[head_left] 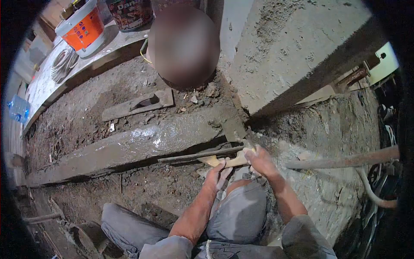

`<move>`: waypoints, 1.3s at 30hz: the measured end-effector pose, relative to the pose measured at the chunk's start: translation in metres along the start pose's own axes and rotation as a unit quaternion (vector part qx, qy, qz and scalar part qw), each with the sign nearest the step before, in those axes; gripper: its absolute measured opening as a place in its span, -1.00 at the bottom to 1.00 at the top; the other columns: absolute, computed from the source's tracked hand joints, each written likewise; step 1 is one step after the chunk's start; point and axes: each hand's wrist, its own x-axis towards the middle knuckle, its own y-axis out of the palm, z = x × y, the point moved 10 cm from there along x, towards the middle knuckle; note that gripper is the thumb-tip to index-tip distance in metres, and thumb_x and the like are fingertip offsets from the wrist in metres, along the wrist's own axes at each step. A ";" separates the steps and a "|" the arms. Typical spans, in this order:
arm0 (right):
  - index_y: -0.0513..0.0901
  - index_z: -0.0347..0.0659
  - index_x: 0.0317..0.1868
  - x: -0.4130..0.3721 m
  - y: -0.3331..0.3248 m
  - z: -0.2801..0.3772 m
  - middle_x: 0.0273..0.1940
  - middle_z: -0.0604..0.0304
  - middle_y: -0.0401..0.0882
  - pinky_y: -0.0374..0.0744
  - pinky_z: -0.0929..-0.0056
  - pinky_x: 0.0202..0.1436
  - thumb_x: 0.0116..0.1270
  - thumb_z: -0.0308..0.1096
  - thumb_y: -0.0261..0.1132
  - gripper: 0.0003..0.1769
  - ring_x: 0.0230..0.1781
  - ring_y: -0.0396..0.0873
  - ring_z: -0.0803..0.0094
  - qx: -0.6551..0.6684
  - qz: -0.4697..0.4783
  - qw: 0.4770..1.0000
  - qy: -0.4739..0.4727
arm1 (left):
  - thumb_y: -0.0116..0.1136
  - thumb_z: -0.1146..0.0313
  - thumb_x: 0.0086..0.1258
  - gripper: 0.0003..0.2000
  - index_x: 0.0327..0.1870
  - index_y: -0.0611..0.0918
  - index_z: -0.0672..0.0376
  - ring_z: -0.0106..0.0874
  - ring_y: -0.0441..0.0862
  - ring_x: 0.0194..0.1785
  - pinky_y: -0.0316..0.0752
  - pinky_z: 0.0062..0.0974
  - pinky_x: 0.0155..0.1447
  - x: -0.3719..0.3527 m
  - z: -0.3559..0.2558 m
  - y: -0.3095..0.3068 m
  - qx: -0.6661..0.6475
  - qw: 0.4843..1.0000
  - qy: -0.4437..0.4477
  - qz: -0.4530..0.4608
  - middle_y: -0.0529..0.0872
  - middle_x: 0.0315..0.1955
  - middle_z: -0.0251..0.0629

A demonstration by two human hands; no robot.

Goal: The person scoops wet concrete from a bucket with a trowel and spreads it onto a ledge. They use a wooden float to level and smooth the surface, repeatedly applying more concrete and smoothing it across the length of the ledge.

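Observation:
A hand float (202, 154) with a pale yellow handle is turned edge-on over the ground, its long thin plate pointing left. My left hand (219, 172) is closed around the float's handle. Near the handle's right end, my right hand (261, 160) is closed on a small trowel (234, 130), whose mortar-coated blade points up and away. Just beyond the float runs a long, wet, smoothed concrete strip (129, 140). A second float (140, 105) lies on the rough soil behind the strip, handle upward.
A concrete pillar (280, 52) rises at the upper right. An orange-and-white bucket (82, 30) and a coiled hose (64, 64) stand on a raised slab. A blurred round shape (183, 47) sits behind the strip. A pipe (345, 159) juts in from the right.

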 end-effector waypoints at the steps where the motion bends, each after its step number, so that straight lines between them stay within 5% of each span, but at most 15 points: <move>1: 0.43 -0.50 0.11 -0.002 0.005 0.003 -0.02 -0.39 0.52 0.44 0.07 0.15 0.28 0.16 0.13 -0.23 0.06 0.48 -0.24 0.002 -0.004 1.000 0.003 | 0.18 0.41 0.32 -0.69 0.07 0.49 0.20 -0.27 0.53 0.15 0.51 -0.27 0.20 -0.004 0.000 0.000 0.004 1.000 -0.003 0.003 0.58 0.07 -0.21; 4: 0.44 -0.48 0.07 -0.003 0.042 0.014 -0.02 -0.40 0.51 0.43 0.05 0.15 0.31 0.13 0.11 -0.29 0.06 0.47 -0.26 0.033 0.111 0.993 0.024 | 0.11 0.42 0.35 -0.69 0.09 0.46 0.22 -0.30 0.52 0.14 0.47 -0.32 0.22 -0.013 0.005 -0.005 0.019 0.999 -0.036 -0.027 0.57 0.07 -0.19; 6: 0.43 -0.46 0.08 -0.010 0.058 0.028 -0.03 -0.39 0.52 0.43 0.04 0.13 0.31 0.14 0.11 -0.29 0.06 0.47 -0.25 -0.007 0.103 0.995 -0.002 | 0.10 0.41 0.36 -0.72 0.07 0.48 0.23 -0.31 0.55 0.09 0.49 -0.36 0.20 -0.018 0.009 0.003 -0.011 0.995 -0.082 0.058 0.59 0.05 -0.17; 10: 0.40 -0.43 0.08 -0.017 0.071 0.048 -0.04 -0.36 0.53 0.43 0.01 0.12 0.30 0.15 0.11 -0.29 0.04 0.50 -0.20 -0.056 0.090 0.993 -0.058 | 0.08 0.39 0.37 -0.72 0.06 0.49 0.25 -0.32 0.57 0.07 0.50 -0.39 0.19 -0.029 -0.014 -0.006 0.042 0.997 -0.053 0.047 0.60 0.02 -0.18; 12: 0.41 -0.43 0.07 -0.023 0.065 0.053 -0.04 -0.37 0.53 0.43 0.02 0.12 0.30 0.14 0.11 -0.30 0.03 0.50 -0.20 -0.056 0.069 0.993 -0.075 | 0.22 0.22 0.29 -0.61 0.10 0.48 0.11 -0.28 0.56 0.01 0.56 -0.22 0.09 -0.032 -0.028 -0.013 0.071 0.997 -0.010 0.042 0.61 -0.06 -0.27; 14: 0.40 -0.45 0.09 -0.036 0.053 0.041 -0.02 -0.37 0.52 0.43 0.04 0.15 0.31 0.13 0.10 -0.30 0.05 0.50 -0.20 -0.028 0.092 0.995 0.033 | 0.21 0.21 0.30 -0.63 0.09 0.50 0.11 -0.29 0.56 0.02 0.55 -0.27 0.10 -0.043 -0.036 -0.020 0.081 0.996 -0.010 0.019 0.61 -0.05 -0.26; 18: 0.41 -0.47 0.08 -0.035 0.039 -0.007 -0.02 -0.38 0.51 0.41 0.04 0.17 0.31 0.13 0.09 -0.29 0.07 0.47 -0.22 0.001 -0.044 0.995 0.089 | 0.15 0.28 0.33 -0.65 0.10 0.50 0.18 -0.30 0.54 0.09 0.49 -0.34 0.17 -0.069 -0.044 -0.017 0.066 0.997 -0.030 -0.011 0.58 0.01 -0.19; 21: 0.42 -0.47 0.07 -0.031 0.041 -0.014 -0.03 -0.37 0.52 0.41 0.03 0.16 0.31 0.13 0.08 -0.29 0.08 0.47 -0.21 -0.003 -0.053 0.993 0.108 | 0.14 0.36 0.33 -0.66 0.09 0.47 0.22 -0.25 0.54 0.12 0.46 -0.29 0.24 -0.069 -0.033 -0.050 0.019 0.998 -0.061 -0.002 0.57 0.05 -0.14; 32: 0.41 -0.42 0.09 -0.030 0.087 0.070 -0.10 -0.31 0.58 0.47 0.03 0.07 0.28 0.15 0.11 -0.28 -0.03 0.55 -0.16 -0.113 0.126 0.984 -0.062 | 0.19 0.45 0.28 -0.70 0.02 0.47 0.20 -0.20 0.49 0.18 0.42 -0.21 0.27 -0.062 -0.037 -0.078 0.017 1.000 -0.025 0.005 0.56 0.06 -0.12; 39: 0.41 -0.44 0.07 -0.009 0.055 0.040 -0.16 -0.27 0.59 0.50 0.02 0.02 0.31 0.14 0.10 -0.30 -0.09 0.58 -0.13 -0.130 0.041 0.990 -0.019 | 0.10 0.39 0.36 -0.67 0.11 0.45 0.29 -0.18 0.55 0.10 0.45 -0.25 0.24 -0.089 -0.041 -0.033 0.082 0.995 -0.053 0.001 0.57 0.04 -0.07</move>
